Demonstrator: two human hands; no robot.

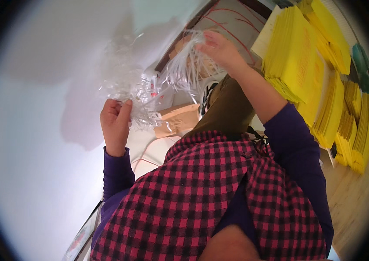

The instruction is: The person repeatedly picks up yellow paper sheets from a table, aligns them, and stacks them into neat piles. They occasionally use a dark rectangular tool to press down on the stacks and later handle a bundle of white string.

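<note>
A tangled bunch of shiny, clear-white plastic strips (143,104) hangs in front of me, close to the pale wall. My left hand (115,119) is closed on the bunch's near side, thumb against curled fingers. Higher up and to the right, my right hand (219,48) grips a loose tuft of the strips (193,65). Thin strands stretch between the two hands and dangle below the right one. The right fingertips are partly hidden by the strands.
Stacks of yellow folded paper (291,56) stand on the right, with more yellow bundles (345,126) beside them. A brown cardboard piece (180,118) lies below the strips. The white wall (32,130) rises on the left. My leg (228,108) reaches forward between.
</note>
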